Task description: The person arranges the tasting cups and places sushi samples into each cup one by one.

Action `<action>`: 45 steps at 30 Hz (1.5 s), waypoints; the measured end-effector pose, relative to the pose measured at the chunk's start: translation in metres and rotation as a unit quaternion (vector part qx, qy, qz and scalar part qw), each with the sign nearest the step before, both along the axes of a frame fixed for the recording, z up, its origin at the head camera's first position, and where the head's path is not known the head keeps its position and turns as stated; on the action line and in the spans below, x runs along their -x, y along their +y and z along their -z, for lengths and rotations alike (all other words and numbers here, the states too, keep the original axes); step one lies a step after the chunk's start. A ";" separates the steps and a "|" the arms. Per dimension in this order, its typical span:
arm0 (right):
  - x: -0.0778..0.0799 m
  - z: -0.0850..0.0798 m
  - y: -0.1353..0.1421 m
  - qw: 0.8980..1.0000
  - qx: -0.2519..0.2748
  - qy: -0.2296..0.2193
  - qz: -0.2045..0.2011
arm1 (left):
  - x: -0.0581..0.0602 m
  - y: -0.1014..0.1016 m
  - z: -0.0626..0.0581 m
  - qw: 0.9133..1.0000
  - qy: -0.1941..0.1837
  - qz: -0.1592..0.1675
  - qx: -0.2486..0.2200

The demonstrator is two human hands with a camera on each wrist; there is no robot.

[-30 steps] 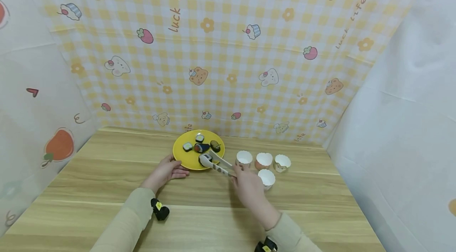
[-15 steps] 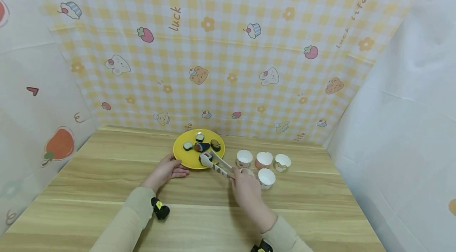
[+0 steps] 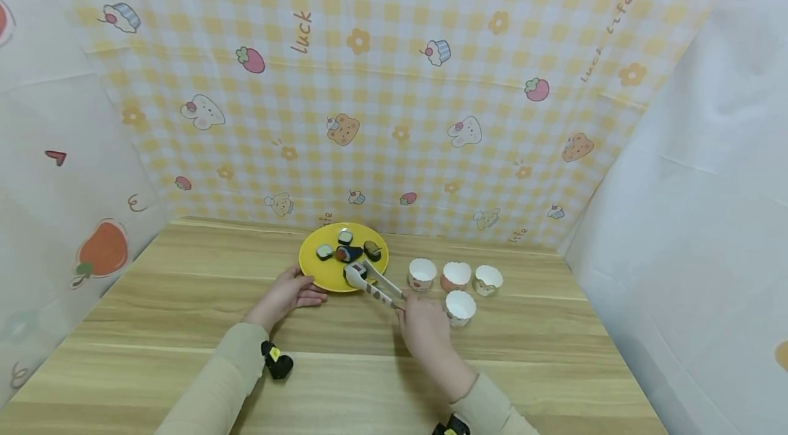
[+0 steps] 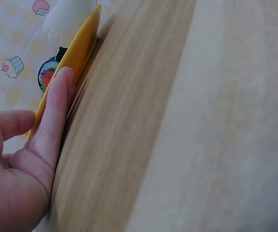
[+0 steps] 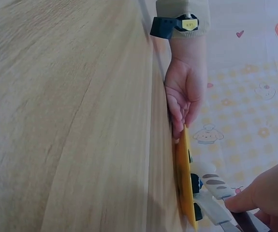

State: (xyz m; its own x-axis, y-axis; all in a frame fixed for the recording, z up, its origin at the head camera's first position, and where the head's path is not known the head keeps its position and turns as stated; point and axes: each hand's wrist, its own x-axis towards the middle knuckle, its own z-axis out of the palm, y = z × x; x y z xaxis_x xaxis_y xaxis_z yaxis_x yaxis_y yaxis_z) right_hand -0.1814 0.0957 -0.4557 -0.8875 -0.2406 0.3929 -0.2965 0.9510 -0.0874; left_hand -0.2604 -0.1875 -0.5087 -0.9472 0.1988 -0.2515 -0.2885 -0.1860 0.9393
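Observation:
My left hand [image 3: 291,298] holds the near left rim of a yellow plate [image 3: 314,271]. In the left wrist view its thumb lies on the upper side of the plate [image 4: 83,41], its fingers along the underside. My right hand [image 3: 426,329] grips pale tongs with dark spots [image 3: 383,293]. The tongs' tips straddle a sushi roll piece [image 3: 360,270] on the plate's near right; how tightly they squeeze it cannot be seen. Also on the plate lie two small sushi rolls [image 3: 324,252], a dark cone-shaped hand roll [image 3: 351,254] and a brown-topped sushi piece [image 3: 372,251].
Right of the plate stand several white-lined paper cups [image 3: 457,276], one cup [image 3: 460,308] nearer, beside my right hand. A patterned cloth [image 3: 394,113] rises behind the wooden table [image 3: 345,380]; white cloths [image 3: 695,216] hang at the sides.
My right hand has shifted slightly nearer and to the left, while the tongs' tips stay around the same sushi roll piece. My left hand and the plate hold still.

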 end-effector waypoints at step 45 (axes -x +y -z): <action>0.006 -0.002 0.008 0.999 0.001 0.051 -0.006 | 0.000 -0.002 -0.001 1.000 -0.004 -0.002 0.004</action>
State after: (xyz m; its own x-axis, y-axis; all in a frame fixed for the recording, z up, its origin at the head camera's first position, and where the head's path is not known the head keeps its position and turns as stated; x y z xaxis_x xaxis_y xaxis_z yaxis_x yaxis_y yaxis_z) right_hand -0.1874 0.1039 -0.4541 -0.8401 -0.2493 0.4817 -0.3149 0.9473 -0.0588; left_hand -0.2607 -0.1893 -0.5079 -0.9460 0.1928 -0.2605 -0.2952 -0.1806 0.9382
